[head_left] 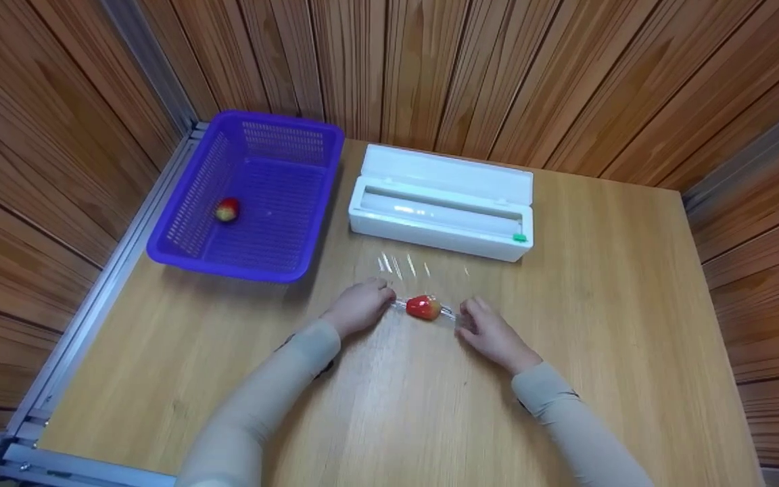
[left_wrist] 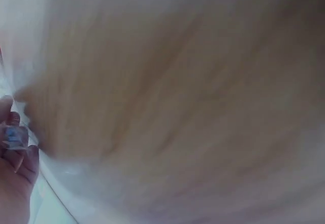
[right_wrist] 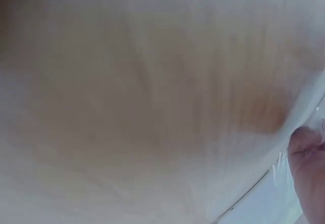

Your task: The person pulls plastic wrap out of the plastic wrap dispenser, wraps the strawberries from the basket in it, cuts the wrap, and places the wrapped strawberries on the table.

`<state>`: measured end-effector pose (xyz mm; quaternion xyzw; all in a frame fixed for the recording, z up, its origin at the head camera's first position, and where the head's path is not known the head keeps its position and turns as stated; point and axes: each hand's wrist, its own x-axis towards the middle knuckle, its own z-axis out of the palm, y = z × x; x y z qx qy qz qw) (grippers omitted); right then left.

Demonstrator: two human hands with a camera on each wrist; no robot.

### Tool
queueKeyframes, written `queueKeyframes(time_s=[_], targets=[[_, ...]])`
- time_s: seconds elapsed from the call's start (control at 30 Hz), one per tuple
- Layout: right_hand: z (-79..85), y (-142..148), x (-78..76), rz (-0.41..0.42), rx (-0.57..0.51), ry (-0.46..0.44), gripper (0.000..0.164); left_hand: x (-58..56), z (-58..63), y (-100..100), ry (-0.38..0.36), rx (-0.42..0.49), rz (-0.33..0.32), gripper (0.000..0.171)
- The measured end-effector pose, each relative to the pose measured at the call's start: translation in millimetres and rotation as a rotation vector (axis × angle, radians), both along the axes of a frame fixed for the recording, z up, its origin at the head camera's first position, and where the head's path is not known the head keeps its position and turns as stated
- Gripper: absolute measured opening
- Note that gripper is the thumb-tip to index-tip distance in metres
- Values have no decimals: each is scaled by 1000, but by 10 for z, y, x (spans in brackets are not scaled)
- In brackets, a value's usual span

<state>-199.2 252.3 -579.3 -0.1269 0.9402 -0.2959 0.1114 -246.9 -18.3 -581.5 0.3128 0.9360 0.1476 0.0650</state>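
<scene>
two hands point(head_left: 360, 308) point(head_left: 496, 335), fingers curled, apparently pinch two film ends point(head_left: 399, 304) point(head_left: 449, 314) beside one red fruit point(head_left: 422, 308).

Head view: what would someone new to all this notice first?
Probably the big purple basket at the far left of the table, with one red fruit inside. Next, the shiny fruit in clear film, between the left hand and right hand, which pinch the film's twisted ends. Beyond them, the white box stands out, its lid open.
</scene>
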Motion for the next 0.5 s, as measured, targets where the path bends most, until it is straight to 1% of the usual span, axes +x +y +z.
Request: queueKeyframes(time_s=[0.07, 0.13, 0.3, 0.4, 0.5], targets=[[-15, -19, 0, 26, 61, 43, 29, -3, 2, -7, -1, -2, 11, 25], [-28, -37, -7, 30, 102, 77, 26, -8, 8, -11, -2, -13, 17, 25], [-44, -63, -32, 32, 150, 144, 14, -22, -1, -11, 29, -66, 18, 27], [-35, -54, -27, 32, 179, 190, 10, -26, -19, -18, 87, -74, 5, 26], [-32, -29, -12, 25, 208, 247, 8, -23, -25, -32, 121, -82, 8, 25]])
